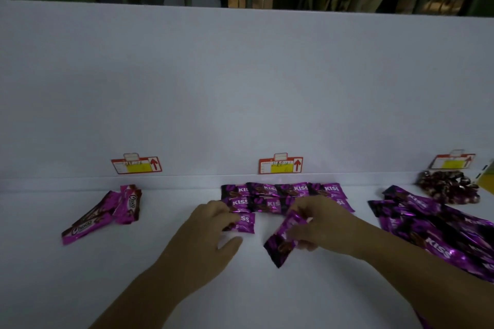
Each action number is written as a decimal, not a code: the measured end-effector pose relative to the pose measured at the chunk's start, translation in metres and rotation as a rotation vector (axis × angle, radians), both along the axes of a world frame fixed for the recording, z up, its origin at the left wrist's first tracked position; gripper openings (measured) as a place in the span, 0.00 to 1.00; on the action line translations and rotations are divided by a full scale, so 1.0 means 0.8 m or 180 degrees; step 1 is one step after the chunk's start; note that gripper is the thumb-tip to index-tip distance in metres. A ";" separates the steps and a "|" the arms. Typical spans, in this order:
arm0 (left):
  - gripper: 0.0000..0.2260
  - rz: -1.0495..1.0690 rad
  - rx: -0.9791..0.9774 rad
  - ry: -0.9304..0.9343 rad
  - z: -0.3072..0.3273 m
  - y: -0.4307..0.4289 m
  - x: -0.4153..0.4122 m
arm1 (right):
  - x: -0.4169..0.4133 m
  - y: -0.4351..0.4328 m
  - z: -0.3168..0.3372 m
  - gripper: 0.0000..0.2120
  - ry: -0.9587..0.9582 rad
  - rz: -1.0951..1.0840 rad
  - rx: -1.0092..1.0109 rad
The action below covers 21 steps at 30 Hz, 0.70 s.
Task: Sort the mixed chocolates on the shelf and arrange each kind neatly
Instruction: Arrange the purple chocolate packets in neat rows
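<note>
Purple KISS packet [282, 242] pinched in our right hand [318, 224], tilted over shelf [53, 275]. Left hand [211, 230] fingertips pin front-row packet [247, 222], thumb spread. We'd level held packet, lay beside pinned one, logo up, edges matching KISS rows [283, 195].

red-and-yellow paper shelf tags [280, 166]: 3 | pink foil Choco bars [128, 204]: count unclear | small purple foil KISS packets [299, 188]: back row 4, rest overlapped | dark wrapped sweets [449, 189]: 1 heap
</note>
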<state>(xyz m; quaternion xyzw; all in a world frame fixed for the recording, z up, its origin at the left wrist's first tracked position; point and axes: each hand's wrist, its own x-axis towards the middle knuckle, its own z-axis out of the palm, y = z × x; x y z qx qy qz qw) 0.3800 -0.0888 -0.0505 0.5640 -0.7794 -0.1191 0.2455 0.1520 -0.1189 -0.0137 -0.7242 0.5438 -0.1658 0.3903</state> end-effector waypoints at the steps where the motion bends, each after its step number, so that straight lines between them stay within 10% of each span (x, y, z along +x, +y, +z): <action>1: 0.19 -0.0015 0.0061 -0.0154 -0.001 0.001 -0.003 | -0.008 0.002 -0.002 0.04 0.0253 -0.0001 0.0050; 6: 0.24 -0.0012 0.0439 -0.0483 -0.003 0.000 -0.015 | -0.033 0.006 -0.016 0.12 0.1795 0.0001 -0.1074; 13: 0.25 -0.0062 0.0600 -0.0608 -0.007 -0.001 -0.015 | -0.035 0.009 -0.035 0.09 0.1047 0.1212 -0.1531; 21: 0.27 -0.0168 0.0620 -0.0692 -0.010 -0.003 -0.010 | -0.017 -0.017 -0.041 0.12 0.1000 0.0807 -0.2209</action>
